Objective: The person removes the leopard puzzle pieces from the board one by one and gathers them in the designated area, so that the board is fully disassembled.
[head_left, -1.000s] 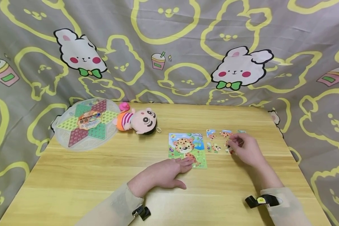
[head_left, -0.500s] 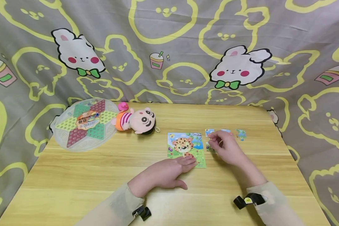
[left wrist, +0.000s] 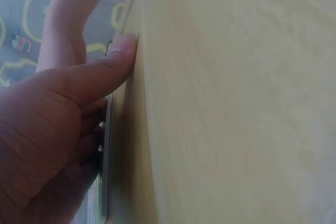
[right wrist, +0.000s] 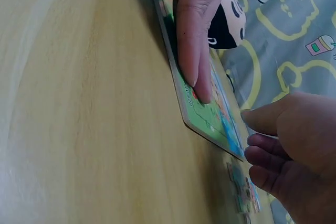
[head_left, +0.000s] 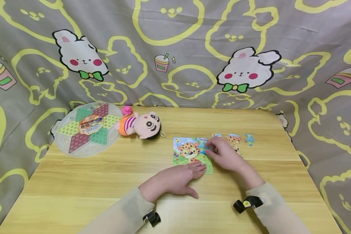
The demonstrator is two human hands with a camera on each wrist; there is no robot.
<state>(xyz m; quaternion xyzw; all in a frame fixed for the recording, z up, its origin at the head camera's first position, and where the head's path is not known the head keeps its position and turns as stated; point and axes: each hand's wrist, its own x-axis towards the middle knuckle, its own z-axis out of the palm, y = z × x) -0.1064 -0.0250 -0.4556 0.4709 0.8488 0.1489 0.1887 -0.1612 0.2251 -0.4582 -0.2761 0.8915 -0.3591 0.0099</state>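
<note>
My left hand (head_left: 190, 177) rests with straight fingers on the lower part of a leopard puzzle board (head_left: 178, 143), its thumb out over the wood. In the left wrist view, the left thumb (left wrist: 105, 72) is beside the board's edge. My right hand (head_left: 222, 152) is at the board's upper right edge, with bent fingers. In the right wrist view, the right hand (right wrist: 299, 145) hovers by the board's corner; I cannot tell whether it pinches a piece. Loose leopard puzzle pieces (head_left: 233, 139) lie to the right, partly behind that hand.
A blue-green piece (head_left: 249, 139) lies farthest right. Back left are a round Chinese checkers board (head_left: 87, 130), a plush doll (head_left: 140, 125) on its back and a pink rubber duck (head_left: 127, 110). A patterned curtain (head_left: 175, 84) hangs behind the table (head_left: 105, 188).
My right hand has moved left from the loose pieces to the board's right edge. The left hand has shifted slightly right and stays on the board.
</note>
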